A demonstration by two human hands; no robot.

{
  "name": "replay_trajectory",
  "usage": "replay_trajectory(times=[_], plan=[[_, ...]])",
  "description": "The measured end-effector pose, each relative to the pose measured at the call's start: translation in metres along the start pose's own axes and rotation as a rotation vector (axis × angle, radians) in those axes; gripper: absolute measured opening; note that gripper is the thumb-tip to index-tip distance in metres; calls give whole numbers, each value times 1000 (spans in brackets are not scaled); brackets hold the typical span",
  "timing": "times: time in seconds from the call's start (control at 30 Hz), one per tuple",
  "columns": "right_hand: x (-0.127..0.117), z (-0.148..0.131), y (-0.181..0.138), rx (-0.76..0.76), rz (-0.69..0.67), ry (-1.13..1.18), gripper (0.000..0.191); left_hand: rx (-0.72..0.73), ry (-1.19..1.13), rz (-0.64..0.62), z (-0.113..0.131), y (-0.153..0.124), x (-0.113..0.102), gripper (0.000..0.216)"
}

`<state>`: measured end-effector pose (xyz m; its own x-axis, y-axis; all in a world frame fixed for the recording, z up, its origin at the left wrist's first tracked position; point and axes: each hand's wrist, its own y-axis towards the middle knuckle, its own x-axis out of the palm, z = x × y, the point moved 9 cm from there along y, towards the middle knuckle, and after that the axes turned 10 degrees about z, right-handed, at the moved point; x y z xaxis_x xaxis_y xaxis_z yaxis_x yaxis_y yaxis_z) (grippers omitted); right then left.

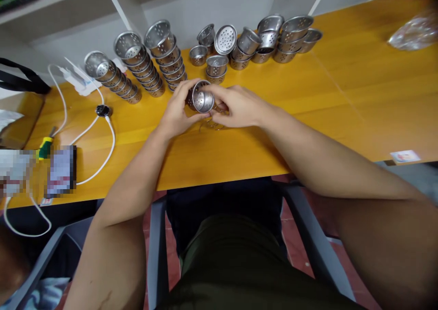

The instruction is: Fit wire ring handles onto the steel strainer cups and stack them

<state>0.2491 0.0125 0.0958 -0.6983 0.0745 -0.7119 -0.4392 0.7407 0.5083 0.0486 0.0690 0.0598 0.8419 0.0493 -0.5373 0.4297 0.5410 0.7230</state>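
Note:
A small perforated metal cup (203,101) is held between my two hands above the wooden table, its open mouth tilted toward me. My left hand (176,111) wraps round its left side, thumb along the lower edge. From the right, my right hand (236,105) grips the rim, with fingertips at the mouth. Thin curved wires (215,124) show just below the cup; whether they touch my right fingers I cannot tell. Behind my hands stand a tall leaning stack of cups (167,57) and a pair of nested cups (216,67).
Two more leaning cup stacks (137,61) stand at left, and several loose or nested cups (285,38) line the back. White cables (111,150), a screwdriver (45,147) and a phone-like device (61,171) lie at left. A clear plastic bag (414,32) lies far right.

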Motion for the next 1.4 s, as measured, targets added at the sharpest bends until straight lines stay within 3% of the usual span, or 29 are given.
replay_trajectory(times=[0.13, 0.33, 0.53, 0.63, 0.9, 1.1, 1.2, 1.27, 1.33, 1.4], plan=[[3, -3, 0, 49, -29, 25, 34, 3, -2, -10, 4, 0, 0, 113], [8, -10, 0, 3, -15, 86, 20, 96, -24, -45, 10, -1, 1, 100], [3, -15, 3, -41, 109, 191, 39, -10, -52, -91, 13, -4, 11, 98], [12, -10, 4, 17, 100, 259, 42, -9, -14, -111, 13, -5, 11, 104], [24, 14, 7, 214, 212, 300, 61, -41, 21, -94, 12, -1, 13, 87], [9, 30, 15, 254, 207, 675, 87, -131, 49, -23, -2, -4, 2, 107], [-14, 42, 17, 243, 293, 797, 90, -106, 50, 40, -6, 0, -11, 115], [-21, 50, 17, 263, 311, 839, 85, -64, 46, 115, -7, 6, -30, 118], [-22, 56, 15, 261, 329, 731, 81, 0, 41, 229, -4, 13, -67, 117], [-19, 57, 12, 213, 335, 480, 78, 56, 61, 379, 1, 18, -122, 118]])
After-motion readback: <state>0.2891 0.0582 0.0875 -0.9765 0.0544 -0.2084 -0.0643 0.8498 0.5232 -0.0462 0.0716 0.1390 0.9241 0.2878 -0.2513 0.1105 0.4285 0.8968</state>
